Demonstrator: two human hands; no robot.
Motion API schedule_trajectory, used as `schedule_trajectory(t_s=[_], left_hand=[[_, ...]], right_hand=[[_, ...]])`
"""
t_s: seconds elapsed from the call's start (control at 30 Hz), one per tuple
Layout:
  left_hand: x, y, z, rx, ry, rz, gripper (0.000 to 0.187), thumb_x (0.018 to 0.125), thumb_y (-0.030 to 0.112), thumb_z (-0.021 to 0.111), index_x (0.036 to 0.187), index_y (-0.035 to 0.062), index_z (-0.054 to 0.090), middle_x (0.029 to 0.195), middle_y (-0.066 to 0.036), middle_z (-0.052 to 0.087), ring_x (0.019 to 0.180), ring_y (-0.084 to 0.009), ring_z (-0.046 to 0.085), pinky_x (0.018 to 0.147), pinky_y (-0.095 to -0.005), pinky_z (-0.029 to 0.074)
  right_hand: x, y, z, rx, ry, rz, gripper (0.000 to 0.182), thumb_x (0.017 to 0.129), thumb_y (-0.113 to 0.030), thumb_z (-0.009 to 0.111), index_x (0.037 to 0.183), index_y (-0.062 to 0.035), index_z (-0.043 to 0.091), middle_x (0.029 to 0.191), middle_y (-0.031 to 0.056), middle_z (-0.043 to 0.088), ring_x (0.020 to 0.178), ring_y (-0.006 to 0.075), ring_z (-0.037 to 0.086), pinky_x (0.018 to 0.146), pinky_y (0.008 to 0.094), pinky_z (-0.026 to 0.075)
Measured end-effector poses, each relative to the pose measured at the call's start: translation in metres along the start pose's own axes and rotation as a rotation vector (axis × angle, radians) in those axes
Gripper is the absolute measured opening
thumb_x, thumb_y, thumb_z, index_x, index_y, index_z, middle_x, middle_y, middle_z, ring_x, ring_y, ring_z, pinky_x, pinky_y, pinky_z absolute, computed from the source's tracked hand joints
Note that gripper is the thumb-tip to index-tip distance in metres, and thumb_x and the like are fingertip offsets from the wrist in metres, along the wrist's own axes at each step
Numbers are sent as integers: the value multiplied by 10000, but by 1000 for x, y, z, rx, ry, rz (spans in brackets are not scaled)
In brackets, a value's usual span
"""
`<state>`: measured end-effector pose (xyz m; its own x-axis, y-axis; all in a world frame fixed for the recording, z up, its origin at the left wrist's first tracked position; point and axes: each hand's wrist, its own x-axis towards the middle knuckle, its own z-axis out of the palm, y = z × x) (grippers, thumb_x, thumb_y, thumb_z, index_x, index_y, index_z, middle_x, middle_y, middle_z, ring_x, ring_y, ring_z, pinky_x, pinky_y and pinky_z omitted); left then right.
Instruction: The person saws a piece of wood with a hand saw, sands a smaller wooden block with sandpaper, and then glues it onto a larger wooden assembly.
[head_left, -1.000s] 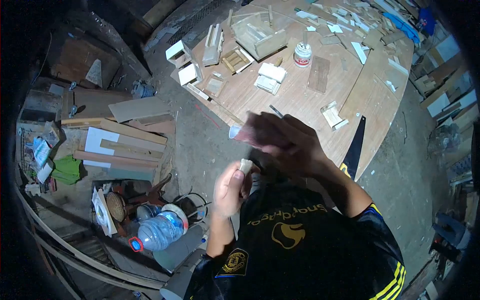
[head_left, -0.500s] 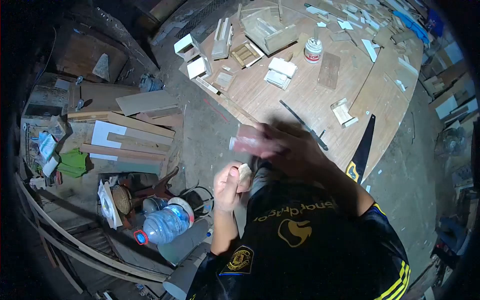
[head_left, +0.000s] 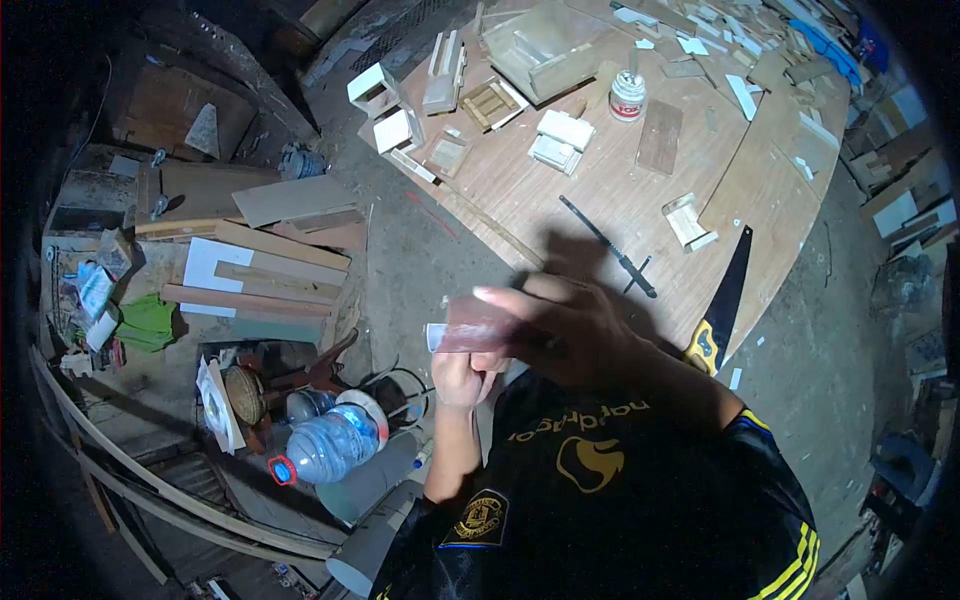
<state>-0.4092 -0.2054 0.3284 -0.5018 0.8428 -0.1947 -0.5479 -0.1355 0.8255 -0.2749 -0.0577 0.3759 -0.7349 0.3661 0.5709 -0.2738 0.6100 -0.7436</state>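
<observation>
I see the reddish-brown sheet (head_left: 478,327), probably sandpaper, off the near left edge of the table (head_left: 510,195), pinched by the right hand (head_left: 568,315). It partly hides the left hand (head_left: 457,380), whose grip I cannot tell. I'd press lightly, evenly.

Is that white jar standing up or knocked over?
Standing up: the jar sits base-down on the table, its top end facing up.

- Handsaw (head_left: 731,285): 3 o'clock, on the table (head_left: 505,195); blade black, handle yellow.
- Jar (head_left: 627,98): 1 o'clock, upright on the table, red-and-white label.
- Green cloth (head_left: 147,324): 9 o'clock, crumpled.
- Large bottle (head_left: 325,447): between 7 and 8 o'clock, red neck ring.
</observation>
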Motion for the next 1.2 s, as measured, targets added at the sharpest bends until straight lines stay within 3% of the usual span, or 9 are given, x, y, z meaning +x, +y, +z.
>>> schedule_trajectory(t_s=[0.07,0.2,0.27,0.33,0.47,0.6,0.7,1.0,1.2], left_hand=[[0,-1,7,117,149,9,326,957,225,471,1158,-29,505,822,-67,576,588,-146,533,492,-274,435],[1,1,1,73,-36,156,311,968,247,430,1140,0,506,698,-46,514,493,-124,437,442,-266,349],[1,1,7,-261,-218,21,325,968,250,431,1137,-19,500,641,-25,473,472,-109,391,434,-263,308],[-1,2,19,-63,-112,73,345,978,255,417,1129,-46,493,579,-4,424,458,-100,364,442,-257,300],[-2,8,32,60,-167,-35,380,1002,317,397,766,27,463,542,10,381,454,-90,348,452,-244,281],[0,9,30,4,-230,-13,363,997,310,408,788,21,476,536,11,377,448,-90,341,450,-242,278],[-4,13,37,24,-158,-2,359,994,310,412,793,21,482,536,11,381,446,-90,342,448,-238,279],[-5,9,38,104,-195,96,362,1000,320,417,814,21,501,560,-7,409,468,-88,362,462,-233,298],[1,8,31,840,64,425,402,1003,380,409,985,-3,529,647,-1,468,546,-66,405,508,-223,340]], right_hand=[[1,-4,-2,-93,-82,6,583,759,-130,758,1280,-33,515,764,28,502,617,139,495,549,306,439],[3,-8,-10,14,153,-41,620,753,-139,763,1302,-25,499,755,37,502,611,152,495,533,305,429],[5,-3,-12,-5,150,-79,623,750,-156,772,1292,-14,499,796,64,549,626,150,521,533,290,437],[4,-4,-17,-36,-107,60,571,802,-211,730,1278,4,499,883,106,602,690,181,575,589,316,471],[3,11,-13,-136,-105,172,529,850,-267,668,1278,-7,501,922,124,617,741,216,598,655,356,488],[9,24,-9,-197,161,-76,554,885,-263,627,1360,-56,428,809,128,579,710,286,608,654,372,504],[5,-11,-28,88,-150,186,547,804,-207,719,1286,-43,516,904,119,604,794,246,615,687,355,501],[3,24,-13,-64,89,144,540,860,-285,667,1310,-43,490,981,146,611,848,273,617,759,360,496],[9,-7,-28,59,81,267,583,847,-270,689,1310,1,461,1026,180,606,936,266,620,802,366,499]])
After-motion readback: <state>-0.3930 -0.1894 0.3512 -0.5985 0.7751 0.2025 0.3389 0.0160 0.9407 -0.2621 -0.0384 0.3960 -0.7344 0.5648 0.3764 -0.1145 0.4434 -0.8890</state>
